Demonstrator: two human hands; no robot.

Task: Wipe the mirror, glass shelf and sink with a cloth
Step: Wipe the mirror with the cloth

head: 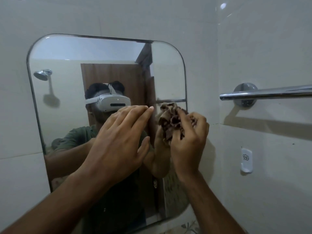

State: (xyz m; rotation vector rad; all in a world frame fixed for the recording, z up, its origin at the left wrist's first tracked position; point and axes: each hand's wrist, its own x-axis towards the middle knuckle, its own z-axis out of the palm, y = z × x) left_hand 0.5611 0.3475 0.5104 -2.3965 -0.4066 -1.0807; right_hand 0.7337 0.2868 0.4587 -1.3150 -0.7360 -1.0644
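Observation:
A rounded rectangular mirror [67, 102] hangs on the pale tiled wall straight ahead. My right hand [189, 142] holds a crumpled brown patterned cloth [170, 122] against the mirror near its right edge, about mid-height. My left hand [118, 142] is flat with fingers together and extended, raised in front of the mirror's middle, fingertips close to the cloth; whether it touches the glass I cannot tell. The glass shelf and the sink are out of view.
A chrome towel bar [266, 94] sticks out from the right wall at hand height. A small white wall hook [246, 160] sits below it. The mirror reflects a shower head, a brown door and a person wearing a white headset.

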